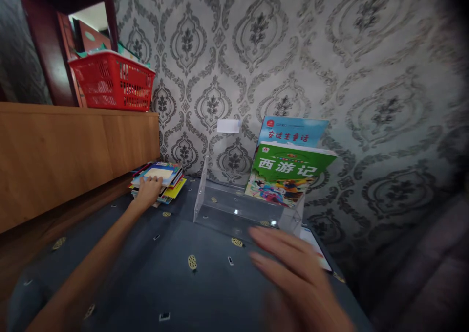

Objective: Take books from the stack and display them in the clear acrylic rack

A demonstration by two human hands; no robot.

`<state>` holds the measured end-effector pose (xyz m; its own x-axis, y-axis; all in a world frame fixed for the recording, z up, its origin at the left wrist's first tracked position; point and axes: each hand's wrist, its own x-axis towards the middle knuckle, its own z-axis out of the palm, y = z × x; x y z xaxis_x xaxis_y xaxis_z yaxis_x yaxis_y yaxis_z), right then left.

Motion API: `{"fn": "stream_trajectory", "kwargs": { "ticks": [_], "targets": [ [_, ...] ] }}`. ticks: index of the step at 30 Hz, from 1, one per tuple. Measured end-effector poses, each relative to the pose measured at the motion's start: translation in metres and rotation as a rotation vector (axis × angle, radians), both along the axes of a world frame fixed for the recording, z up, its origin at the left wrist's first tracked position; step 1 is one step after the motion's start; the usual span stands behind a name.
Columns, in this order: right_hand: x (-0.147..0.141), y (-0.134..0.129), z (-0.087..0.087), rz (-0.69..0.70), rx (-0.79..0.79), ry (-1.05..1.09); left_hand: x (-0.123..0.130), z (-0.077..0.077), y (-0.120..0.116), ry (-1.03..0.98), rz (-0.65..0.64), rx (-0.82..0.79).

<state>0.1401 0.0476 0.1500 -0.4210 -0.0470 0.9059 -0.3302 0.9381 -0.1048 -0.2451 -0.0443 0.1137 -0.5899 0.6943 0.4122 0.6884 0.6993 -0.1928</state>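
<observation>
When followed from the left, begins with a wooden cabinet [73,161], carrying a red basket [117,85] with slotted sides and green and white contents. Just beside the cabinet, comes next to a pile of books [176,189], loosely stacked on a dark blue-grey cloth [154,283] printed with yellow pineapples and small labels, with a yellow cover jutting out at the right of the pile. Reaches out with the left hand [149,190] to touch the top of this pile, fingers slightly apart over a light blue and cream cover. Cannot tell about any pinch by the thumb, hidden from sight.

Farther right, meets a clear stand [227,207], set on the cloth near the patterned wall [220,33], with a white rectangle [228,125] seen at the upper left. At the right end of the stand, holds two books, upright but tilted back: a blue book [293,126] behind, partly covered, and a green book [284,168] in front, with large white characters above colourful figures. In front of the stand's right end, hovers blurred and close with the right hand [304,278], open, fingers apart. Behind it, shows a flat dark-edged device [318,248], partly hidden.
</observation>
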Motion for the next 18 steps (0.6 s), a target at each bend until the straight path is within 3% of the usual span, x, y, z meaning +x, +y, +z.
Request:
{"fn": "stream_trajectory", "kwargs": {
  "ticks": [3, 7, 14, 18],
  "targets": [
    [-0.046, -0.005, -0.010, -0.015, 0.076, -0.071, 0.009, 0.000, -0.010, 0.002, -0.017, -0.027],
    [-0.100, -0.006, -0.041, 0.007, 0.108, -0.308, 0.030, -0.004, -0.026, 0.008, -0.040, -0.060],
    [-0.188, 0.004, -0.088, 0.122, -0.016, -0.523, 0.077, -0.014, -0.065, -0.017, -0.043, -0.084],
    [-0.213, 0.007, -0.112, 0.083, -0.121, -0.494, 0.090, -0.020, -0.106, -0.118, -0.153, -0.044]
  ]
}}
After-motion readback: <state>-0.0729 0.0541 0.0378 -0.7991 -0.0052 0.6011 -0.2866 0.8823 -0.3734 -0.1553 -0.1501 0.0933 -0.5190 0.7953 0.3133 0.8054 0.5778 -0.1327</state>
